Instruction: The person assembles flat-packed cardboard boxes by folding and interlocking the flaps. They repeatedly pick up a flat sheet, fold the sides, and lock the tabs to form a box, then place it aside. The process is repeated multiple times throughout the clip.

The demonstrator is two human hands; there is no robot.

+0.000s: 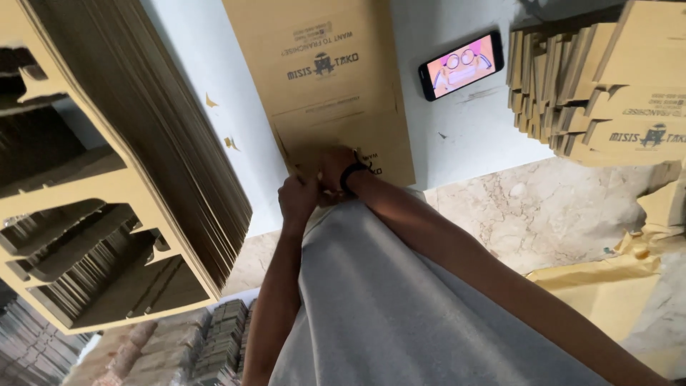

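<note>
A flat brown cardboard box blank (325,86) with dark print lies on the pale table (464,136) in front of me. My left hand (297,199) grips the near edge of the blank with closed fingers. My right hand (334,166), with a black band on the wrist, presses on the same near flap just beside the left hand. Both hands meet at the near left corner of the blank. My grey shirt hides the table edge below them.
A tall stack of die-cut cardboard sheets (107,179) stands at the left. Folded boxes (607,86) are piled at the right. A phone (461,66) with a lit screen lies beyond the blank. Brown paper (607,286) lies on the marble floor (543,214).
</note>
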